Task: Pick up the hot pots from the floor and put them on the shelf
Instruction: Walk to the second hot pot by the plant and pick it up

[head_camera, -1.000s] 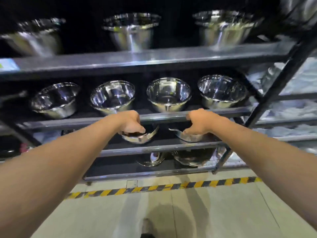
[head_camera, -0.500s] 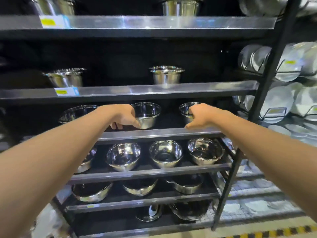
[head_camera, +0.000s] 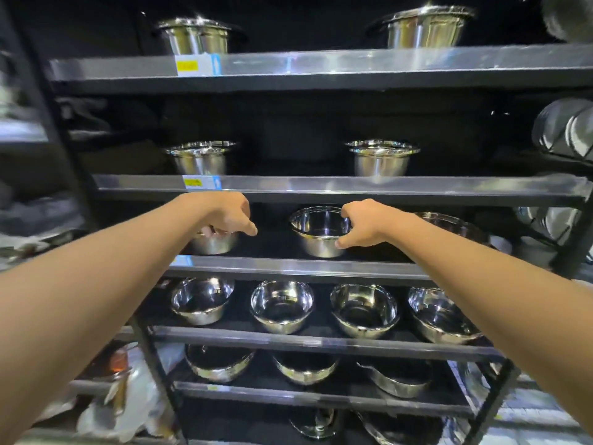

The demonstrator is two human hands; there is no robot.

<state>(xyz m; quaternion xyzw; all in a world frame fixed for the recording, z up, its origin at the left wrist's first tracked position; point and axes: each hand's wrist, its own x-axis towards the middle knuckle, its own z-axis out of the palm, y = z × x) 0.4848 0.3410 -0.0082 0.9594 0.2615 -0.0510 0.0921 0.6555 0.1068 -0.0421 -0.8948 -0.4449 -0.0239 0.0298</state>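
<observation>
On middle shelf | left hand grips left pot | right hand grips centre pot

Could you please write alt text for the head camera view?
Two bare arms reach into a dark shelf rack: the right hand grips a steel pot by its rim, the left hand rests on another.
</observation>
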